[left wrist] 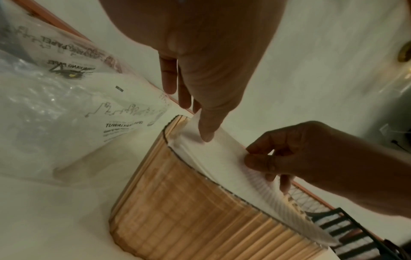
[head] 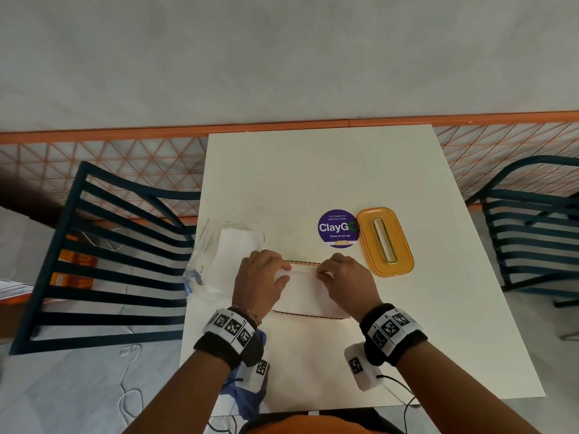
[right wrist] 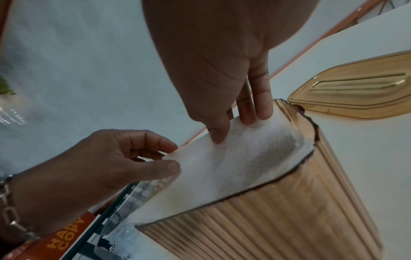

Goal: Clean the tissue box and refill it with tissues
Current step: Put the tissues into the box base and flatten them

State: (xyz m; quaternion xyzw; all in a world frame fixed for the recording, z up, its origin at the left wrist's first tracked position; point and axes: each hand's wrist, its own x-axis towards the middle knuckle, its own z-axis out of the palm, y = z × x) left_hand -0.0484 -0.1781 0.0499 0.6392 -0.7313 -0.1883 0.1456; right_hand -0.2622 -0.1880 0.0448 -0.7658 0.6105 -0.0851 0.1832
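Amber ribbed plastic, that's what the tissue box [head: 308,311] was made of, sitting lower centre of the head view right in front of the person, lid off and stuffed to the rim with a white stack of tissues [head: 308,292]. Both hands were on it. The left hand [head: 261,277] was at the left end of the stack, thumb and fingers curled in on the top sheets, pretty much pinching the edge. The right hand [head: 346,278] worked the right end the same way, thumb pressing down on the paper and fingers tucked over the far side. So neither hand was loose; both had hold of tissue.

Just left of the box, the clear plastic tissue pack [head: 216,258] lay crumpled with some white sheets left in it. Further up, right of centre, the amber lid [head: 386,241] with its slot lay flat on the white table [head: 313,170], touching a round purple ClayGo sticker [head: 337,228]. Dark slatted chairs [head: 103,252] stood on either side.

My guess at the risk: the stack sat level with the rim or a bit proud, so the lid might not seat, or a corner could get pinched under it. Pulling too hard on those thin top sheets could tear them or drag the whole wad crooked.
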